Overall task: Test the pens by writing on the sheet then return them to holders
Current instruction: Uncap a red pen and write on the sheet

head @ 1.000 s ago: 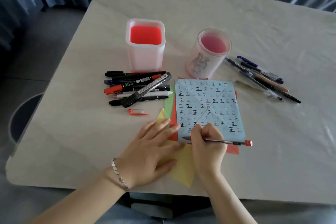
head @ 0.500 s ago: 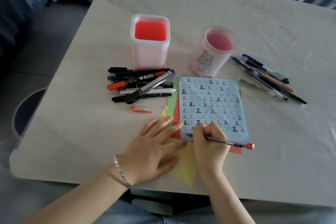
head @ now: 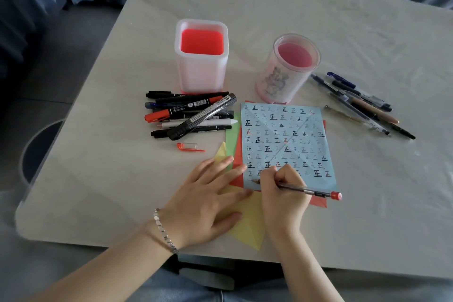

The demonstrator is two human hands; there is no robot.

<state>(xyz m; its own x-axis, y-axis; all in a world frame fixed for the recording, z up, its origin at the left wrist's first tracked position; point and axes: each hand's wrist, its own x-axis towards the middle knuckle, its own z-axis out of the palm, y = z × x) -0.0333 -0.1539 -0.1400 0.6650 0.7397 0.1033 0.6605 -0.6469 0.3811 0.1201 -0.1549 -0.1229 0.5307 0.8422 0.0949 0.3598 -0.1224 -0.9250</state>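
My right hand point(head: 282, 193) grips a red-capped pen point(head: 311, 190), its tip down on the lower left of the blue sheet point(head: 289, 140), which is covered in rows of written characters. My left hand point(head: 206, 201) lies flat with fingers spread on the yellow and red papers beside the sheet. A square white holder with a red inside point(head: 202, 56) and a round clear pink holder point(head: 289, 68) stand behind the sheet, both without pens. A pile of markers point(head: 191, 115) lies left of the sheet. Several pens point(head: 360, 103) lie to its right.
A loose red pen cap point(head: 188, 146) lies on the table just below the marker pile. The pale table's near edge point(head: 98, 244) runs close under my wrists. Blue fabric seating surrounds the far and left sides.
The view has shifted slightly. My right hand stays at the sheet's lower left with the pen on the paper; my left hand has not moved off the papers.
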